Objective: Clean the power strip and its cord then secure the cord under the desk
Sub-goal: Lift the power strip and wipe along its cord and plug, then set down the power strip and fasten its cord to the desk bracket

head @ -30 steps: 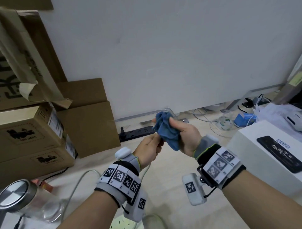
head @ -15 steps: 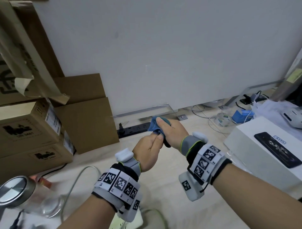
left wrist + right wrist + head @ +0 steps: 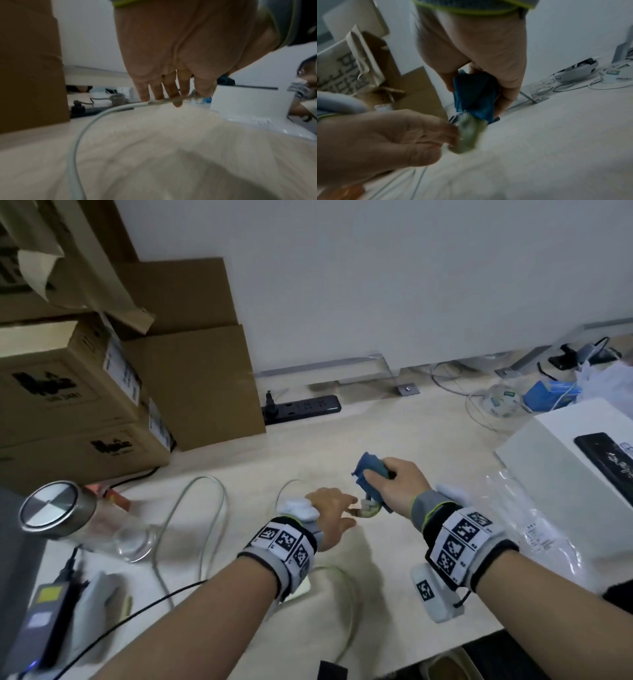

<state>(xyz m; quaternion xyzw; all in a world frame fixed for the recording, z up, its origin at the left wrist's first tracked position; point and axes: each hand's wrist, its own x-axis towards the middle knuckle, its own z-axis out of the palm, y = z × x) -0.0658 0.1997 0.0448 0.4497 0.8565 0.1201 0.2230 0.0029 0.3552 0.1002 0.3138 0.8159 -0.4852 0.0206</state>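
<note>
My left hand (image 3: 352,515) pinches the plug end (image 3: 367,510) of the white cord (image 3: 209,508) just above the pale desk (image 3: 394,433). In the left wrist view the cord (image 3: 80,129) curves away from the fingers (image 3: 159,93). My right hand (image 3: 380,477) grips a bunched blue cloth (image 3: 366,470) right beside the plug. In the right wrist view the cloth (image 3: 474,97) hangs over the blurred plug (image 3: 467,135). A corner of the white power strip (image 3: 303,589) shows under my left wrist.
Stacked cardboard boxes (image 3: 85,405) fill the left. A black power strip (image 3: 301,407) lies by the wall. A glass jar with metal lid (image 3: 61,515) stands near left. A white box (image 3: 548,467) with a phone and a plastic bag (image 3: 534,529) are on the right.
Both hands have dropped from near the wall towards the desk and me. The cloth has ended up at the cord's plug end; the view tilted down.
</note>
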